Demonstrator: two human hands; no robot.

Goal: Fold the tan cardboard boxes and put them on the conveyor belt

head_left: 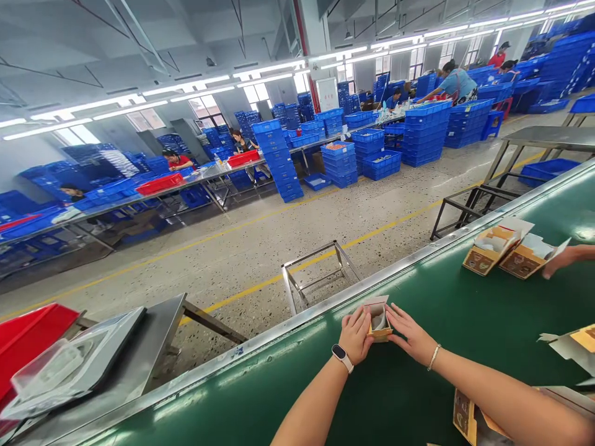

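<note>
A small open cardboard box [379, 321] stands on the green conveyor belt [465, 316], its flap up and something white inside. My left hand [355, 335], with a white watch on the wrist, grips the box's left side. My right hand [411, 335], a bracelet on its wrist, presses against the box's right side with fingers together. Further along the belt lie two more open boxes [511, 249], and another person's hand [564, 259] touches the nearer one.
A flat box [469, 418] lies under my right forearm; another open box [574, 345] sits at the right edge. A red bin [28, 337] and clear plastic trays [74, 365] rest on a steel table at left. Metal frames [318, 275] stand beyond the belt. Workers sit among blue crates [427, 127].
</note>
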